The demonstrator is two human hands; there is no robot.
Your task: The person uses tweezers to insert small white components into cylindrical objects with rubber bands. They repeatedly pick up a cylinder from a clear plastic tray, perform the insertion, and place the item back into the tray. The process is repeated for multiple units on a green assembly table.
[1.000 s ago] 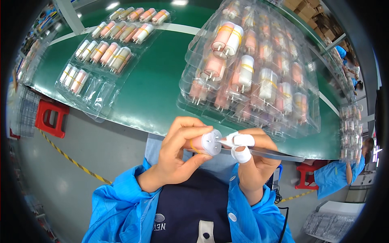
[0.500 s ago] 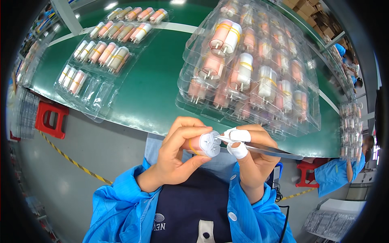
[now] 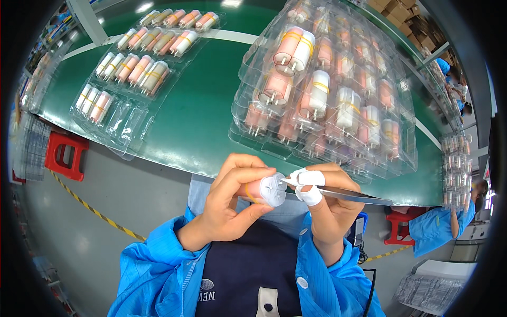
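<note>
My left hand [image 3: 232, 195] is closed around a rubber-banded bundle of rounded cylinders [image 3: 272, 189], pink on the side, with pale end faces bearing short metal prongs turned to the right. A yellow band crosses its side. In my right hand [image 3: 332, 203] a pair of metal tweezers [image 3: 355, 196] is pinched between thumb and fingers that wear white finger covers. The tweezers' tips point left, close to the bundle's end face; whether they touch it I cannot tell. Both hands are held in front of my body, by the near edge of the green table [image 3: 195, 111].
Stacked clear plastic trays [image 3: 322, 127] of similar pink and white cylinders rise at the right. More filled trays [image 3: 127, 71] lie at the left. Red stools [image 3: 67, 156] stand on the floor at either side. A person in a blue sleeve [image 3: 441, 227] is at the far right.
The tweezers' tips have shifted slightly against the end face. The bundle has turned and moved a little to the left in my left hand; both grips stay the same.
</note>
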